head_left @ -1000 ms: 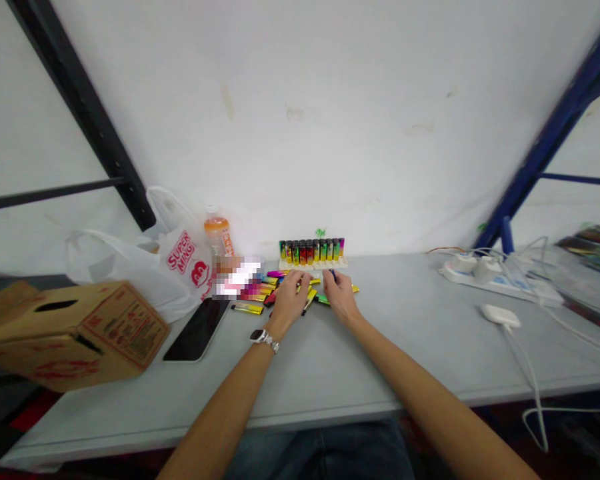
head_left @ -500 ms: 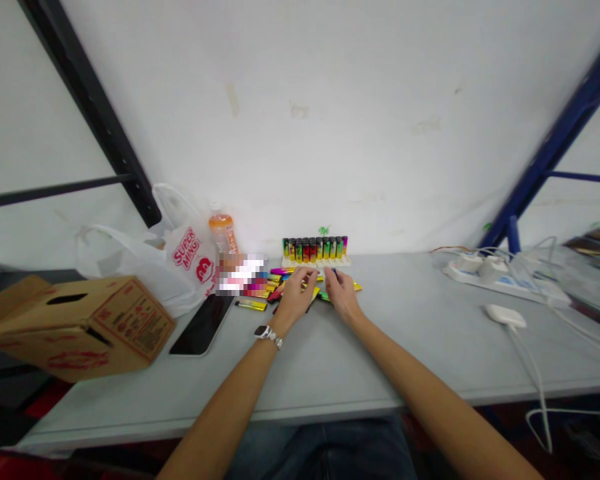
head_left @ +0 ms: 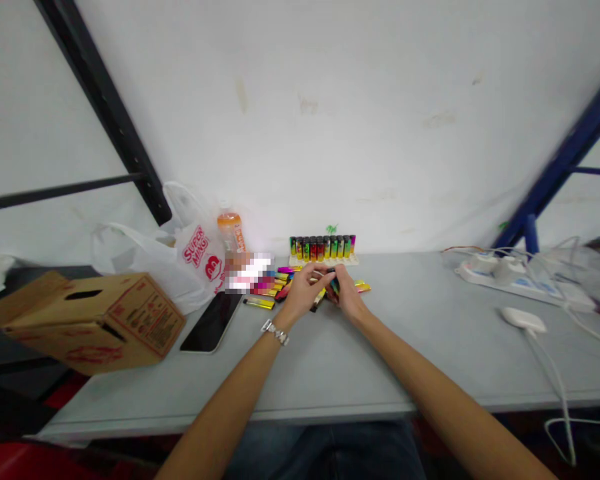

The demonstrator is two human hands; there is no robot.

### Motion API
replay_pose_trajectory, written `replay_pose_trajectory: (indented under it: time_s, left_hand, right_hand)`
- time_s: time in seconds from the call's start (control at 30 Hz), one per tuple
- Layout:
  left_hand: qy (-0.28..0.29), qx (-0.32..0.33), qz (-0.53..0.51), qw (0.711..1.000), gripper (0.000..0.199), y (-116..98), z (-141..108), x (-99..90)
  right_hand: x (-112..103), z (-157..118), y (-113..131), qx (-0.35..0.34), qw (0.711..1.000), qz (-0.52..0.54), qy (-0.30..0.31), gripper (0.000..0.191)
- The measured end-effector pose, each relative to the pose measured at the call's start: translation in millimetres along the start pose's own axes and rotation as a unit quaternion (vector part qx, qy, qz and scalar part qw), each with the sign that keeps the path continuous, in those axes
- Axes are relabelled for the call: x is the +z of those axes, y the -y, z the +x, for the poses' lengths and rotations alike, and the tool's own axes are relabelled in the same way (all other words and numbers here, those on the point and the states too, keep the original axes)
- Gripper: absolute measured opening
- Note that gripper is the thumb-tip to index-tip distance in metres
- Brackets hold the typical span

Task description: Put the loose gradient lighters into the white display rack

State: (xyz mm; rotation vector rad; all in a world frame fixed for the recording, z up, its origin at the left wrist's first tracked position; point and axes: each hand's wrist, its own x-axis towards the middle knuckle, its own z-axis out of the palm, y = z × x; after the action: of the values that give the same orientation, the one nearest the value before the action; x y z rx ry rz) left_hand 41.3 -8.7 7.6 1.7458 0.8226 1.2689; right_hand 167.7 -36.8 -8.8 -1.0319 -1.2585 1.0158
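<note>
Over a pile of loose lighters, my right hand [head_left: 351, 295] is closed around one lighter [head_left: 335, 285] with a dark top and a coloured body. My left hand [head_left: 301, 292], with a metal watch band at the wrist, meets it from the other side, thumb and forefinger pinched at the lighter's top. Exactly what the left fingertips grip is partly hidden. Loose lighters [head_left: 260, 303] in yellow, red and purple lie under and left of the hands. Just behind, several colourful lighters [head_left: 320, 249] stand upright in rows in a pale holder [head_left: 349, 261] by the wall.
To the left are a black phone [head_left: 213, 323], a cardboard box [head_left: 95, 320], a white plastic bag [head_left: 190, 250] and an orange-capped bottle [head_left: 231, 230]. A power strip [head_left: 525, 287] and white charger [head_left: 524, 320] with cables lie on the right. A blurred patch covers part of the pile.
My hands have come together, the right one now showing a lighter that the left fingers touch. The whole view has shifted slightly, so things appear farther right.
</note>
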Motion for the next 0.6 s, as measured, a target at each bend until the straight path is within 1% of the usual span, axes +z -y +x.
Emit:
replay_pose_trajectory:
  time_s: [0.1,0.17,0.23,0.3,0.4,0.47,0.6]
  left_hand:
    - [0.027,-0.003,0.006,1.000,0.028,-0.4,2.5,-8.4]
    - [0.031,0.004,0.012,0.999,0.027,-0.8,4.4,-18.7]
    - [0.011,0.012,0.018,1.000,0.028,-1.5,8.8,-32.8]
    - [-0.019,0.013,0.030,0.999,0.028,-2.6,17.2,-48.9]
    - [-0.028,0.020,0.066,0.997,0.028,-4.2,36.1,-70.6]
    - [-0.031,0.044,0.123,0.991,0.025,-4.1,50.1,-81.1]
    - [-0.004,0.067,0.211,0.975,0.020,0.4,75.7,-94.6]
  right_hand:
    - [3.4,-1.4,-1.5,0.002,0.999,0.013,0.030,0.058]
    - [4.9,-1.3,0.2,-0.010,1.000,0.001,0.029,0.058]
    - [4.8,-0.3,3.9,-0.043,0.999,-0.026,0.003,0.055]
    - [3.0,1.1,7.9,-0.072,0.995,-0.064,-0.037,0.051]
    - [-1.5,3.4,10.5,-0.076,0.988,-0.106,-0.087,0.047]
    - [-4.7,5.1,8.7,-0.066,0.987,-0.107,-0.101,0.045]
    - [-8.5,8.5,1.3,-0.045,0.991,-0.083,-0.094,0.044]
